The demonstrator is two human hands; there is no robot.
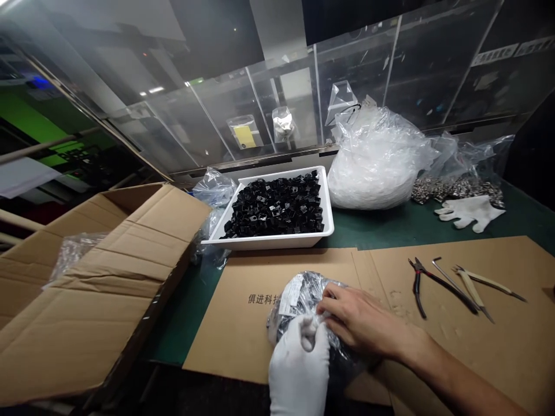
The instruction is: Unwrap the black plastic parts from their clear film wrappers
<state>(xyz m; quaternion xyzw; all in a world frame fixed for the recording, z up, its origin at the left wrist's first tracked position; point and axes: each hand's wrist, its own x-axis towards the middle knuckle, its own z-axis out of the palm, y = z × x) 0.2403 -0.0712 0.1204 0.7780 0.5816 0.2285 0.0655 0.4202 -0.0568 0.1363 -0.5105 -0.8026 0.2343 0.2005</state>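
Observation:
A clear plastic bag [310, 286] of dark parts, with a white label on its side, rests on the flattened cardboard [234, 323] close in front of me. My left hand [300, 352], in a white glove, has its fingers closed on the near side of the bag. Bare and without a glove, my right hand [353, 318] pinches the plastic right beside the left fingertips. Both hands meet at the same bunched spot of the bag. The parts inside are blurred by the plastic.
Behind the bag stands a white tray [328, 222] heaped with small black parts. An open cardboard box [130, 260] is at left. Pliers [427, 283], a hex key [446, 274] and tweezers [472, 289] lie at right, below a white glove [470, 212] and a large plastic bag [377, 162].

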